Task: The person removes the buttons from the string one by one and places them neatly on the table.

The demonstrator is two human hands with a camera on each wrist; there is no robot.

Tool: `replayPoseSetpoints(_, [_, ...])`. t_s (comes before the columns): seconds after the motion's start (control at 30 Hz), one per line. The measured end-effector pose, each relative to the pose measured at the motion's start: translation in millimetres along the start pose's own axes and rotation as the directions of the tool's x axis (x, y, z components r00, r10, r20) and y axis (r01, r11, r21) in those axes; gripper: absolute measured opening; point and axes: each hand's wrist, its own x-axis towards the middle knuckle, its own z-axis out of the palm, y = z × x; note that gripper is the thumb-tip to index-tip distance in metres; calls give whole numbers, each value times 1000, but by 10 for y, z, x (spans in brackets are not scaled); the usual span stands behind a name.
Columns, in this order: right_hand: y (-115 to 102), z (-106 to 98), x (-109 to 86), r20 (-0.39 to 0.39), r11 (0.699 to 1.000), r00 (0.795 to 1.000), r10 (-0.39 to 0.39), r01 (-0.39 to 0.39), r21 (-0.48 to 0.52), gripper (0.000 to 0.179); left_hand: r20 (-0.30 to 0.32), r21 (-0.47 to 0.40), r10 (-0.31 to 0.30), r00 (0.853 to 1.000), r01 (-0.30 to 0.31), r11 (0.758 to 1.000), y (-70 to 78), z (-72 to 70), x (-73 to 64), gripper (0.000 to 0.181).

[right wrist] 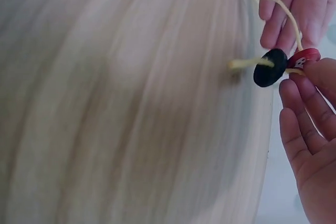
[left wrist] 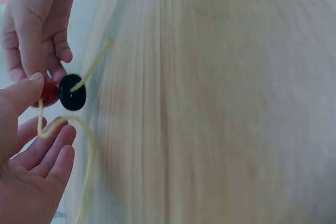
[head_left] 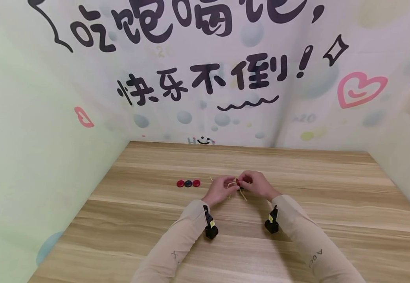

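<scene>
My right hand (head_left: pixel 258 184) pinches a red button (right wrist: pixel 304 59), its thumb on the button's face in the right wrist view. Beside it hangs a black button (right wrist: pixel 270 67), tilted, with a yellow cord (right wrist: pixel 287 14) running through both. One end of the cord sticks out past the black button. My left hand (left wrist: pixel 37 156) is close by with fingers relaxed and spread, its thumb tip touching the red button's edge in the left wrist view. A length of cord loops across the left fingers and hangs down. In the head view the hands partly cover both buttons.
To the left of the hands, a red button (head_left: pixel 180 183), a dark blue button (head_left: pixel 188 183) and another red button (head_left: pixel 196 183) lie in a row on the wooden table (head_left: pixel 148 220). A printed curtain (head_left: pixel 176 129) stands behind the table's far edge.
</scene>
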Motion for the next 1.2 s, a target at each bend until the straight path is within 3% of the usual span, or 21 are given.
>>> replayPoseSetpoints(0.27, [-19, 13, 27, -9, 1000, 1000, -21, 21, 9, 4, -31, -6, 58, 998, -59, 998, 22, 45, 13, 31])
replayPoseSetpoints(0.47, [-18, 21, 12, -13, 1000, 1000, -15, 15, 10, 5, -34, -18, 47, 998, -48, 999, 9, 13, 0, 32])
replayPoseSetpoints(0.7, [33, 2, -20, -18, 1000, 1000, 15, -15, 14, 6, -23, -57, 20, 1000, -21, 998, -55, -76, -17, 37])
replayPoseSetpoints(0.9, [65, -21, -46, -24, 1000, 999, 28, -28, 4, 8, -56, -50, 41, 998, -44, 998, -136, -166, -18, 36])
replayPoseSetpoints(1.2, [104, -55, -98, -25, 999, 998, 53, -53, 10, 5, -92, -39, -2, 996, -1, 999, -230, -352, -46, 37])
